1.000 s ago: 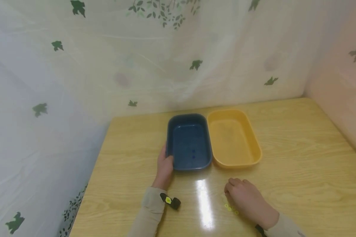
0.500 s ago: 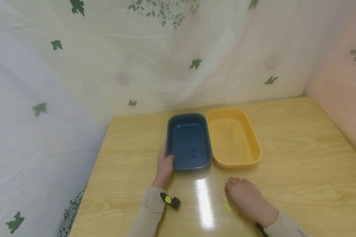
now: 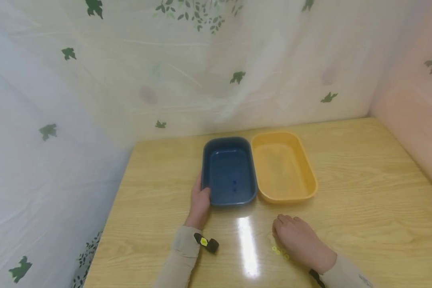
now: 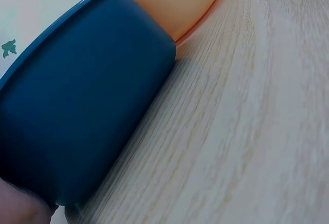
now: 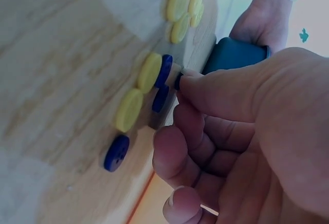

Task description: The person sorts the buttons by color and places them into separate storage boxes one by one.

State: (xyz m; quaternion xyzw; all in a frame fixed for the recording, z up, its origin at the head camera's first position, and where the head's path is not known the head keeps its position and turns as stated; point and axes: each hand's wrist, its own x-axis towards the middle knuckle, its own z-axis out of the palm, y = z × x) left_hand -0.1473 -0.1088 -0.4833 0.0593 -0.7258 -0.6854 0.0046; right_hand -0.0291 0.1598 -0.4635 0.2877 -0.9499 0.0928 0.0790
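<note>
A dark blue tray (image 3: 229, 172) stands on the table, and my left hand (image 3: 200, 202) grips its near left corner, thumb over the rim. Two small blue buttons (image 3: 235, 183) lie inside it. In front of the yellow tray, my right hand (image 3: 302, 244) is low over the table. In the right wrist view, its thumb and forefinger pinch a dark blue button (image 5: 178, 81) at or just above the wood. Beside the fingers lie several yellow buttons (image 5: 129, 110) and blue buttons (image 5: 117, 153); in the head view the hand hides most of them.
A yellow tray (image 3: 281, 168) stands against the blue tray's right side. Both are on a wood-grain table (image 3: 363, 192) near its back edge. A pale leaf-printed sheet (image 3: 187, 80) hangs behind and along the sides. A bright light reflection crosses the tabletop between the forearms.
</note>
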